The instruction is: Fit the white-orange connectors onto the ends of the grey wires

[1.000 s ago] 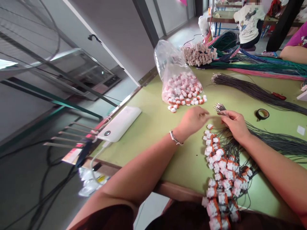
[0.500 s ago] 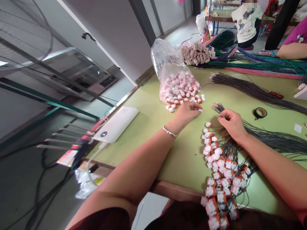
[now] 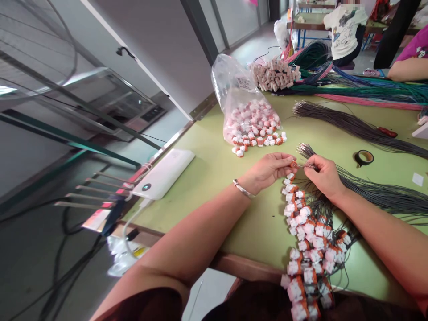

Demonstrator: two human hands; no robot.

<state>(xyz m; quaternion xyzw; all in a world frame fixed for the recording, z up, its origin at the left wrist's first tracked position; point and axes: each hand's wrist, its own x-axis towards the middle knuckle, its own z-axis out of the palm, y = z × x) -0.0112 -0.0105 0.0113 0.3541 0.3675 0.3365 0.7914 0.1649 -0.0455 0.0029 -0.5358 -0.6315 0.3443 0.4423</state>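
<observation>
My left hand (image 3: 269, 168) pinches a small white-and-orange connector (image 3: 293, 164) at its fingertips. My right hand (image 3: 323, 174) faces it and pinches a thin dark wire (image 3: 302, 166) from the bundle of grey wires (image 3: 377, 194) lying under it; wire tip and connector meet between the two hands. Below the hands, a row of several finished connectors on wires (image 3: 306, 236) runs toward the table's near edge. A clear plastic bag of loose connectors (image 3: 250, 120) lies open just beyond my left hand.
On the green table (image 3: 214, 169) are a white power bank (image 3: 163, 174) at the left edge, a black tape roll (image 3: 364, 157), another grey wire bundle (image 3: 354, 127), coloured wire bundles (image 3: 361, 91) and stacked connectors (image 3: 276, 75). Other people sit at the far right.
My left hand reached to the spilled connectors by the bag, took one, and came back to meet my right hand, which stayed on the wire ends.
</observation>
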